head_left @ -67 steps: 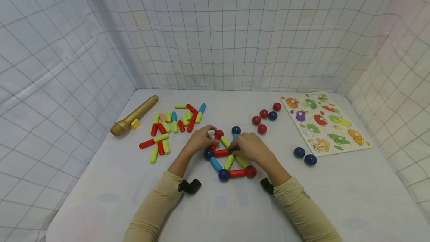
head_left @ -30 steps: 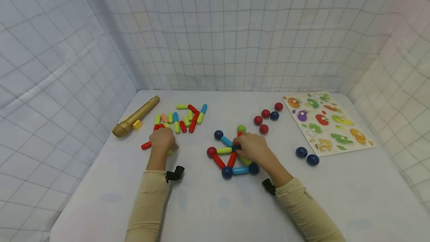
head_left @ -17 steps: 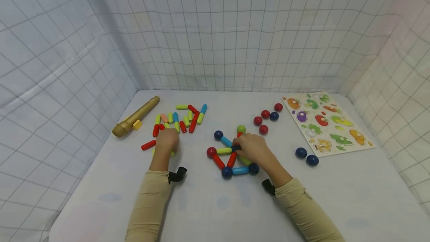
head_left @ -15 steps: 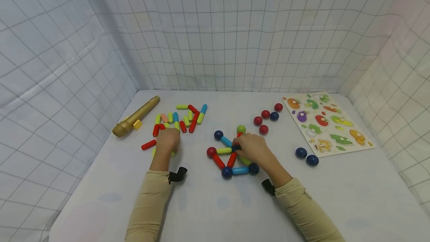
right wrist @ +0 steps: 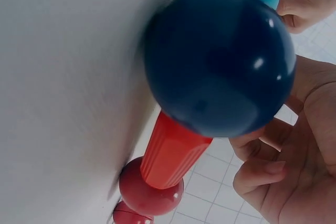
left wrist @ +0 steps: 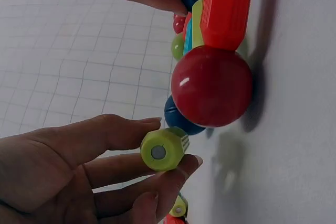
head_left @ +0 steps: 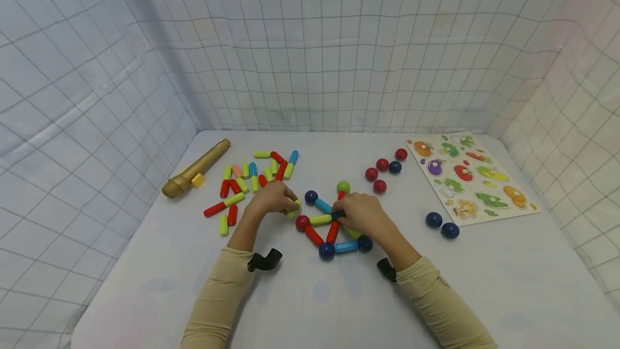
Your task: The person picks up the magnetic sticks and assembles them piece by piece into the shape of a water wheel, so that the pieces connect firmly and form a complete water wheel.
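White, grid-lined cloth walls (head_left: 339,58) rise around a white table (head_left: 310,311). The left hand (head_left: 271,198) pinches a lime rod (left wrist: 167,142), held clear of the table, near the red ball (head_left: 302,223) at the left of a ball-and-rod frame (head_left: 346,247). The right hand (head_left: 363,211) grips the frame's central blue ball (head_left: 337,215). Loose rods (head_left: 254,183) lie left; loose balls (head_left: 380,186) and a vegetable board (head_left: 471,193), right.

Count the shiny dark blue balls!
7 blue balls: four in the colourful stick shape, one beside glossy red balls, two near the pale vegetable-picture board. The right hand may hide more.
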The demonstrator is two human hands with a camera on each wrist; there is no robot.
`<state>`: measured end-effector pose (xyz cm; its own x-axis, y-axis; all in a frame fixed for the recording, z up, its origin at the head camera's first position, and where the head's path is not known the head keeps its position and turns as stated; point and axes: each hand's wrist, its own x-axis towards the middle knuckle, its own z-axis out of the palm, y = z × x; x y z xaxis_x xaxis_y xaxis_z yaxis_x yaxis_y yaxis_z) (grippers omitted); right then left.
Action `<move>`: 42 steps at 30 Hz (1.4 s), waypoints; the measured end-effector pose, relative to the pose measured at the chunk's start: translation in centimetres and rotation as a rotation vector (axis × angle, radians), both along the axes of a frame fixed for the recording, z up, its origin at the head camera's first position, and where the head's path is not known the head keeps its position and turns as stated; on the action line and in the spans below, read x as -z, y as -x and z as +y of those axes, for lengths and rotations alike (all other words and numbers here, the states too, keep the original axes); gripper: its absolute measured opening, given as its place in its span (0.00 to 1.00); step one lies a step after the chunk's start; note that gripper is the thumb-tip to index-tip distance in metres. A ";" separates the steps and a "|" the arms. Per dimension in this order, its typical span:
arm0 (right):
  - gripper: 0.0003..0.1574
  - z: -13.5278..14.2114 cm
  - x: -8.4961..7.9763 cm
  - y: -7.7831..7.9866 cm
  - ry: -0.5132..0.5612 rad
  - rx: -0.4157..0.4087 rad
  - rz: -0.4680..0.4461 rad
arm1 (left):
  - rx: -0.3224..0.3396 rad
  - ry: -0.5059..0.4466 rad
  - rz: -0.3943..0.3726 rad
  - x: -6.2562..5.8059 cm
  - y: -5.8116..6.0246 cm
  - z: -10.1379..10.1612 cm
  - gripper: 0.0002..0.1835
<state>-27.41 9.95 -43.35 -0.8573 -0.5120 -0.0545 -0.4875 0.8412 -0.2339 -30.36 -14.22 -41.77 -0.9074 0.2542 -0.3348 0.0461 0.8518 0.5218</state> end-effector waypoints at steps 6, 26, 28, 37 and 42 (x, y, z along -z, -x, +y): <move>0.16 -0.2 0.2 0.0 0.009 -0.029 -0.006 | -0.004 -0.069 -0.091 0.4 0.1 0.5 0.33; 0.16 -0.5 -0.1 0.1 0.001 -0.053 -0.005 | -0.031 -0.157 -0.044 1.9 0.4 1.6 0.33; 0.17 -0.5 -0.1 0.1 0.001 -0.052 -0.008 | -0.043 -0.159 -0.050 1.9 0.3 1.7 0.33; 0.17 -0.6 0.1 -0.1 -0.006 -0.058 -0.027 | -0.038 -0.152 -0.138 1.8 0.1 1.4 0.40; 0.16 -0.5 0.0 -0.2 0.013 -0.030 -0.039 | -0.027 -0.101 -0.110 1.0 0.1 0.4 0.34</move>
